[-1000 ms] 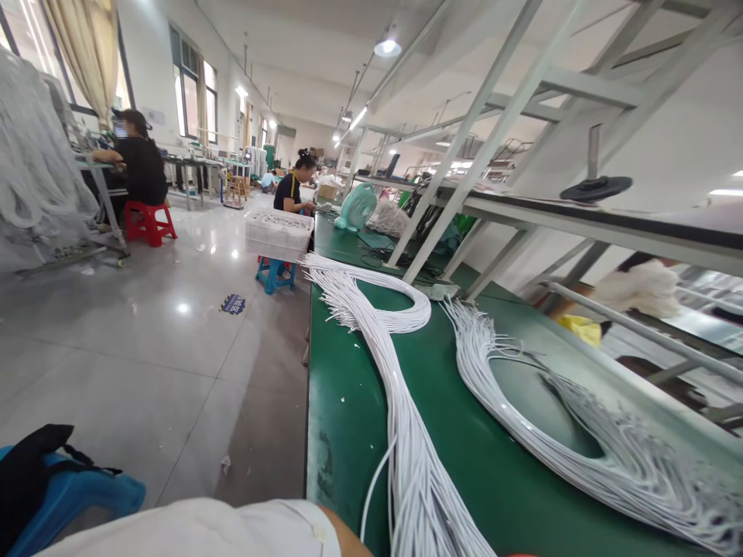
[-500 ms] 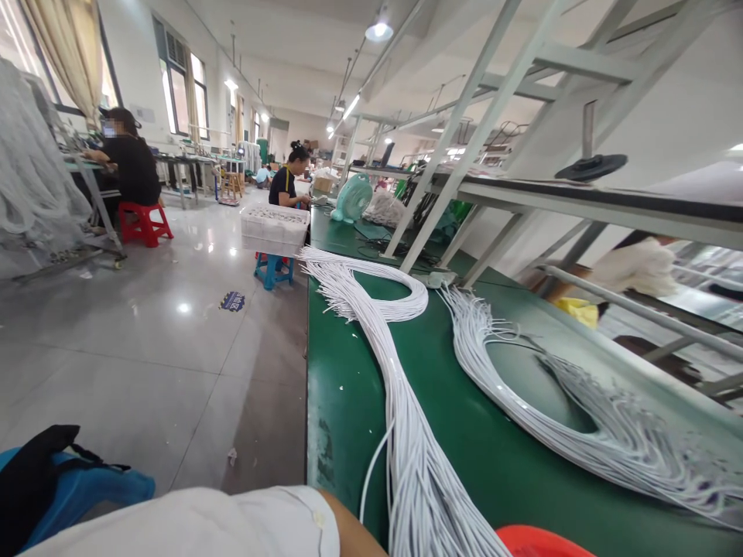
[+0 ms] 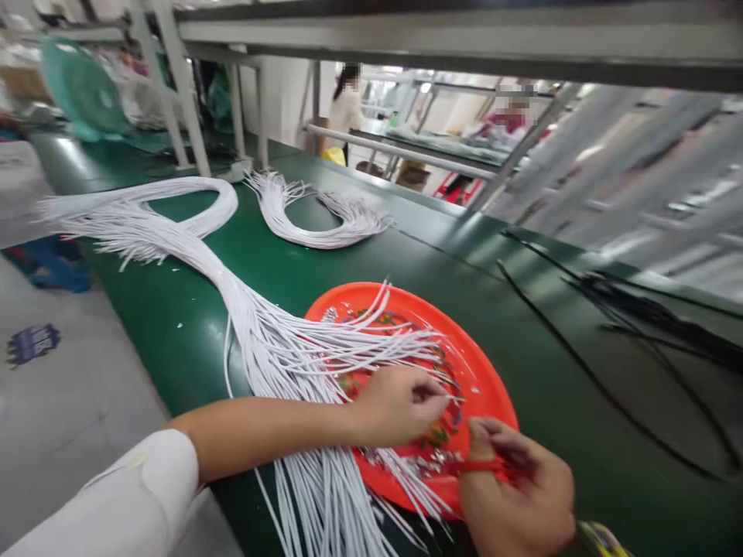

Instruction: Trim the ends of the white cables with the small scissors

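My left hand (image 3: 400, 406) reaches across a red plastic tray (image 3: 487, 379), thumb and forefinger pinched on a white cable whose thin tip sticks out to the right. The large bundle of white cables (image 3: 267, 333) fans out over the tray and under my left forearm. At the tray's right front edge is my right hand (image 3: 516, 487), its fingers closed together; what they hold, if anything, I cannot make out. A red band crosses its thumb. Small silvery metal pieces (image 3: 426, 464) lie in the tray, over a printed pattern.
A second white cable bundle (image 3: 313, 232) curves on the green table (image 3: 441, 271) behind. Black cables (image 3: 650, 317) lie at the right. A teal fan (image 3: 84, 89) stands far left. A shelf beam (image 3: 406, 42) spans above the table. Other people are beyond it.
The view has swung right and down, from the aisle to the table. Both my hands and most of the red tray have come into sight; earlier only its rim showed.
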`<state>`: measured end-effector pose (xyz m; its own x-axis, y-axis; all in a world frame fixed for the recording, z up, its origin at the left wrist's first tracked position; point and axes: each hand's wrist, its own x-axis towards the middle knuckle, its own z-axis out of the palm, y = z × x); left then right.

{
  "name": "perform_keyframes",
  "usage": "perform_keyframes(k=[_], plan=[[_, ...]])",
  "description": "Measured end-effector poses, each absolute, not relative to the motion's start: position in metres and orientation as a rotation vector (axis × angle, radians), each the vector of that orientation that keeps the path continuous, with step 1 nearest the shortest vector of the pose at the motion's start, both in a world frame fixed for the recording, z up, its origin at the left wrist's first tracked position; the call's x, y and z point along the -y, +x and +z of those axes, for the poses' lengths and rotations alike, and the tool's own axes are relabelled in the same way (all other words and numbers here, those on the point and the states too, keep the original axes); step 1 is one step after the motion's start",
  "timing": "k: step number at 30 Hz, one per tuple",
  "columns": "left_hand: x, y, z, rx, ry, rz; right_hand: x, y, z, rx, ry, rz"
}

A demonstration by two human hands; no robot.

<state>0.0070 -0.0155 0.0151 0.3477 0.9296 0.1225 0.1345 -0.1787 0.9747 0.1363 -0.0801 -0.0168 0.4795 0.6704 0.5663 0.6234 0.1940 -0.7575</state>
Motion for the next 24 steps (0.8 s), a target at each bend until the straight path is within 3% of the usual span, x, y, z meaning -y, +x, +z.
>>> perform_keyframes(k=[7,24], plan=[[0.021,0.004,0.016,-1.007,1.647,0.980,0.075,0.128,-0.016,1.246,-1.327,0.057],[0.025,0.002,0.019,-0.998,1.746,0.856,0.075,0.133,-0.003,1.676,-1.438,-0.569]])
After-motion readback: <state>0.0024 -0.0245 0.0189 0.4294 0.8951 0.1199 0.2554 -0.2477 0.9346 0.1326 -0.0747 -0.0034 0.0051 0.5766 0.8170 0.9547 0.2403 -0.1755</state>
